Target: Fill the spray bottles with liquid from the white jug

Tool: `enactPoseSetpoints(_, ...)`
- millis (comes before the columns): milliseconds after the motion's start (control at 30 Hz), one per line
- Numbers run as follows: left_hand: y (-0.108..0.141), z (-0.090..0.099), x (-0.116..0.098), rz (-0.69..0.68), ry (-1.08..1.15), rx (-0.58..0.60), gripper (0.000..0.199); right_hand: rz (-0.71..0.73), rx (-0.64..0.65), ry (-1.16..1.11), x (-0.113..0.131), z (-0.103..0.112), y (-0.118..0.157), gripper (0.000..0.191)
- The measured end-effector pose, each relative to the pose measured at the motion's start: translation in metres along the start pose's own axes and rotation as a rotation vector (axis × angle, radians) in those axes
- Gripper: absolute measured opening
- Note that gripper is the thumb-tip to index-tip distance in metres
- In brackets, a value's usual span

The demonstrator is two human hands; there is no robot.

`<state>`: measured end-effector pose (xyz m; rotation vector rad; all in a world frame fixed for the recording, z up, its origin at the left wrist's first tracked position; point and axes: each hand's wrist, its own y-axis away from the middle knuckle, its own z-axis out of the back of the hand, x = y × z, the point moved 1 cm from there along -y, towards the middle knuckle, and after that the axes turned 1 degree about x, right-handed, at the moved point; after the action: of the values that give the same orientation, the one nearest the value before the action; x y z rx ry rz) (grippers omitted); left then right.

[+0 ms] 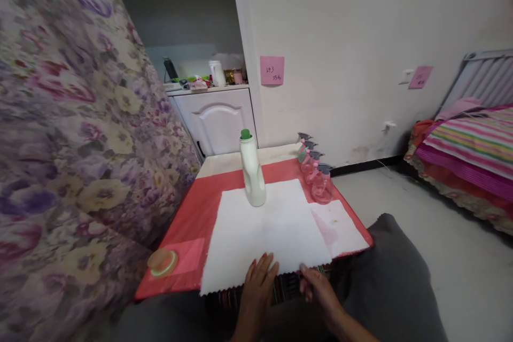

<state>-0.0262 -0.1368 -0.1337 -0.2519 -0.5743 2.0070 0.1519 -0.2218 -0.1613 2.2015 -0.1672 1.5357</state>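
A white cloth (272,235) with a zigzag edge lies spread over the red table top (196,197), its front edge hanging slightly over. Flat on that front edge rests my left hand (258,283), fingers stretched out. My right hand (318,288) is closed at the same edge, further right, with thumb and forefinger pinching the cloth; its other fingers curl below. A pale green jug-like bottle (253,176) with a green cap stands upright toward the back of the cloth, apart from both hands.
Several clear pink spray bottles (321,188) line the table's right side, by a stained white sheet (340,227). A roll of tape (163,263) sits on a pink paper (190,256) at left. A floral curtain (100,171) borders the left; a bed (476,144) is right.
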Motion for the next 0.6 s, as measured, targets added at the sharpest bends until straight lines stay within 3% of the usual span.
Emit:
enactPoseSetpoints(167, -0.001, 0.003, -0.001, 0.024, 0.011, -0.007, 0.059, 0.017, -0.032, -0.052, 0.006, 0.000, -0.002, 0.062)
enactPoseSetpoints(333, -0.006, 0.005, -0.003, 0.038, 0.063, -0.013, 0.047, 0.026, -0.056, -0.082, 0.007, -0.002, -0.005, 0.063)
enactPoseSetpoints(467, -0.027, 0.000, -0.009, -0.006, 0.046, -0.021, 0.038, 0.043, -0.039, -0.072, 0.004, -0.003, -0.010, 0.063)
enactPoseSetpoints(600, -0.058, -0.012, -0.015, -0.034, -0.024, 0.008, 0.043, 0.068, -0.003, -0.046, 0.001, -0.002, -0.014, 0.065)
